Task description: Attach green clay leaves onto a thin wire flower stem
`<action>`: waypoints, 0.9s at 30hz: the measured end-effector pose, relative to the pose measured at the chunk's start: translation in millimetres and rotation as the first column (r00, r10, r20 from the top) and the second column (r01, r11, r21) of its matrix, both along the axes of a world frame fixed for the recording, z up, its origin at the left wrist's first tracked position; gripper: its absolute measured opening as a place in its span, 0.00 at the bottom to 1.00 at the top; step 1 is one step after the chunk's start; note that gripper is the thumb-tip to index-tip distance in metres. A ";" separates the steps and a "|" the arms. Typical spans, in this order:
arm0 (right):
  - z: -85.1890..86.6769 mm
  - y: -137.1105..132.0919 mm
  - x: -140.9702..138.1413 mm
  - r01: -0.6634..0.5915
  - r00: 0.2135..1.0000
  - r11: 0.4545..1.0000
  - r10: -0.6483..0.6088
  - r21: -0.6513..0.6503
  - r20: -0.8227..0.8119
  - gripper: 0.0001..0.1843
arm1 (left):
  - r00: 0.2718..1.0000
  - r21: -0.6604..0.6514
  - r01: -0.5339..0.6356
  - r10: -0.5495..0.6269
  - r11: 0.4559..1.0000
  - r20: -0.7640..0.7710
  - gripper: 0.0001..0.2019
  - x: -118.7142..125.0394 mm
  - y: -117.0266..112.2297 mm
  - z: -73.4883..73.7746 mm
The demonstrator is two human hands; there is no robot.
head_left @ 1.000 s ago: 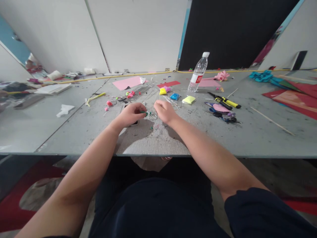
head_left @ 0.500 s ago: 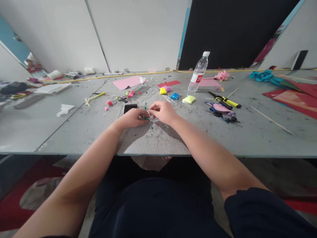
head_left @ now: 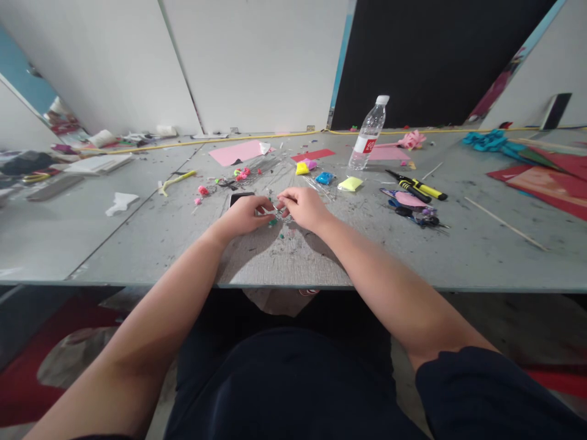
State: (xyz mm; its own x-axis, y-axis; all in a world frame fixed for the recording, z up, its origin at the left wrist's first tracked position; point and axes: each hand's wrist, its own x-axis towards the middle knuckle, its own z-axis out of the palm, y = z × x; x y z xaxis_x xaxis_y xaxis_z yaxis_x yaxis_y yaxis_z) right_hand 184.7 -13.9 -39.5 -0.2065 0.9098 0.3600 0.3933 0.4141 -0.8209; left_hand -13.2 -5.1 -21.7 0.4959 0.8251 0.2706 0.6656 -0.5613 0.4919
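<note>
Right hand (head_left: 303,208), shifted left, now nearly meets my left hand (head_left: 246,215) by green bits (head_left: 273,222), near on the table (head_left: 293,263); I cannot tell what either grips.

A thin, silvery, wire-like piece (head_left: 277,211) shows at the fingertips between the left hand (head_left: 247,214) and the right hand (head_left: 304,208), low over the tabletop, too small for its exact shape to be told. Small dark-green bits (head_left: 273,222) lie around it: some just beside the left fingertips, and one by itself nearer the table's front edge.
</note>
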 end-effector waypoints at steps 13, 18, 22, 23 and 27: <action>8.1 -6.6 0.4 0.062 0.998 0.995 -0.061 0.076 -0.017 0.12 | 0.952 -0.082 -0.066 0.088 0.994 0.292 0.09 1.7 -2.7 6.4; 2.3 -3.4 -3.6 -0.028 0.980 0.999 0.023 -0.023 -0.198 0.07 | 0.915 -0.207 -0.032 0.112 0.978 0.387 0.09 2.0 -1.2 7.0; 1.8 -5.2 -5.4 -0.063 0.959 0.997 0.048 -0.047 -0.279 0.07 | 0.887 -0.271 -0.012 0.135 0.962 0.441 0.09 2.5 -2.2 8.2; 2.5 -6.5 -5.5 -0.069 0.957 0.997 0.054 -0.043 -0.286 0.06 | 0.880 -0.287 -0.009 0.144 0.958 0.453 0.09 2.8 -2.9 8.7; 6.2 -12.1 -4.6 -0.093 0.963 0.996 0.091 0.005 -0.255 0.03 | 0.863 -0.325 0.018 0.149 0.945 0.483 0.09 3.5 -4.3 9.8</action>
